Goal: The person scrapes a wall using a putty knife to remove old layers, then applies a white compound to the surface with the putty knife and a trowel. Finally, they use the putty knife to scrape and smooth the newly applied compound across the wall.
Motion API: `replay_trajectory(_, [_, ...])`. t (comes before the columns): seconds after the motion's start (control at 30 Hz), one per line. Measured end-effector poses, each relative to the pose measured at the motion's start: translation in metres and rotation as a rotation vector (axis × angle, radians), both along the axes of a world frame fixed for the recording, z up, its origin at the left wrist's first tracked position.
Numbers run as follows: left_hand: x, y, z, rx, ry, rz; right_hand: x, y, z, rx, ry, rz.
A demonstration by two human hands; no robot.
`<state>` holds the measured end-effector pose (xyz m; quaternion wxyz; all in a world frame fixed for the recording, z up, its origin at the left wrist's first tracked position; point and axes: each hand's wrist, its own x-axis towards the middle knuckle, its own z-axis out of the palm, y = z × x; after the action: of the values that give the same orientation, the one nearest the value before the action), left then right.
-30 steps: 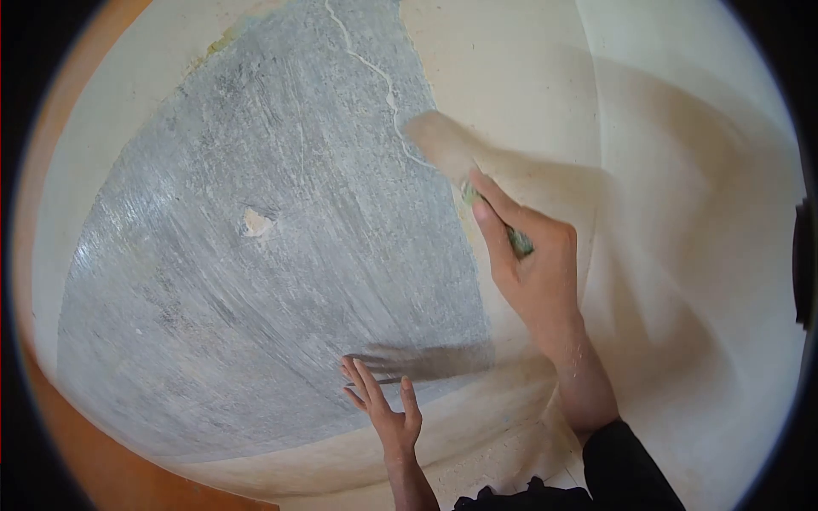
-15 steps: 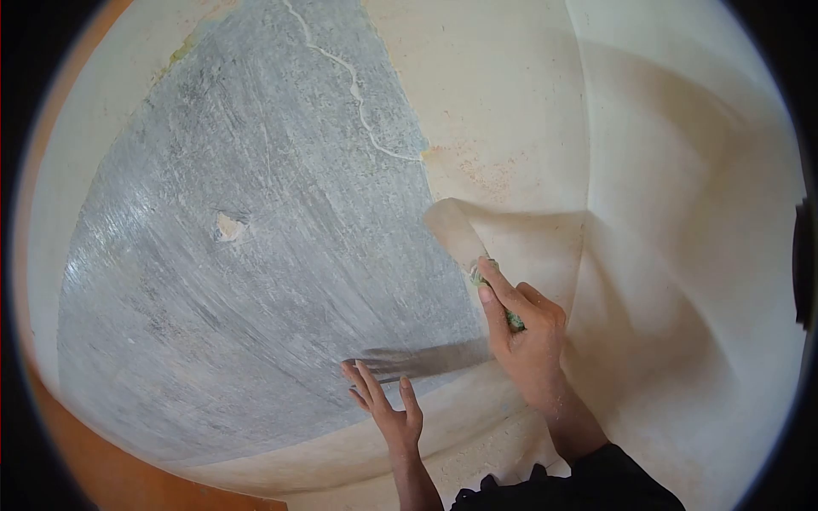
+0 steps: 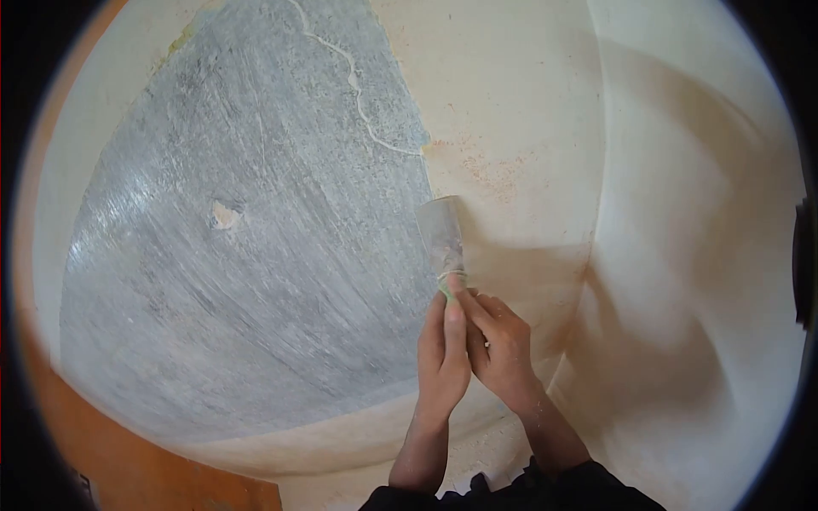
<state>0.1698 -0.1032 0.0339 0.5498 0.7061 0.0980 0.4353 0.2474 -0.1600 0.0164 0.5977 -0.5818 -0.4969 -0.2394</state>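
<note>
Both of my hands are closed around the green handle of a putty knife [image 3: 441, 234], whose wide blade points up and away from me. My left hand [image 3: 445, 358] wraps the handle from the left, thumb stretched along it. From the other side grips my right hand [image 3: 504, 345], its fingers partly hiding the handle. The blade's tip lies at the border between the grey wall patch [image 3: 281, 255] and the cream-coloured wall surface [image 3: 511, 102]. Pale dust speckles my right wrist.
A thin white filled crack [image 3: 356, 94] winds down the upper grey patch. Left of centre is a chipped white spot [image 3: 226, 215]. An orange surface [image 3: 162, 451] borders the lower left. Shadows fall on the cream wall at right.
My left hand has moved up and right from the grey patch and closed on the putty knife. The knife has turned more upright, and my right hand has shifted left and down.
</note>
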Motion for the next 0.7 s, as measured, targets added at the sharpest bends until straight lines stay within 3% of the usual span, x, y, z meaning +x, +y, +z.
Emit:
replay_trajectory(0.03, [0.009, -0.005, 0.004, 0.004, -0.060, 0.054, 0.006, -0.004, -0.003, -0.126, -0.002, 0.054])
replay_trajectory(0.17, [0.014, -0.021, -0.005, -0.101, -0.057, 0.236, 0.030, -0.017, 0.005, -0.202, -0.115, 0.149])
replay_trajectory(0.23, [0.013, -0.025, -0.008, -0.218, -0.060, 0.234, 0.047, -0.025, 0.003, -0.371, 0.006, 0.413])
replay_trajectory(0.27, [0.019, -0.030, -0.005, -0.218, -0.065, 0.248, 0.059, -0.026, -0.006, -0.371, -0.001, 0.427])
replay_trajectory(0.33, [0.033, -0.042, 0.008, -0.193, -0.197, 0.438, 0.092, -0.023, -0.035, -0.086, -0.119, 0.204])
replay_trajectory(0.37, [0.037, -0.041, 0.010, -0.199, -0.211, 0.450, 0.101, -0.023, -0.045, -0.091, -0.132, 0.217])
replay_trajectory(0.43, [0.039, -0.037, 0.009, -0.136, -0.222, 0.456, 0.114, -0.025, -0.065, -0.165, -0.085, -0.324])
replay_trajectory(0.57, [0.043, -0.041, 0.004, -0.127, -0.239, 0.487, 0.137, -0.011, -0.124, -0.297, 0.018, -0.281])
replay_trajectory(0.7, [0.048, -0.043, 0.014, -0.210, -0.249, 0.441, 0.153, -0.008, -0.146, -0.417, -0.112, -0.251])
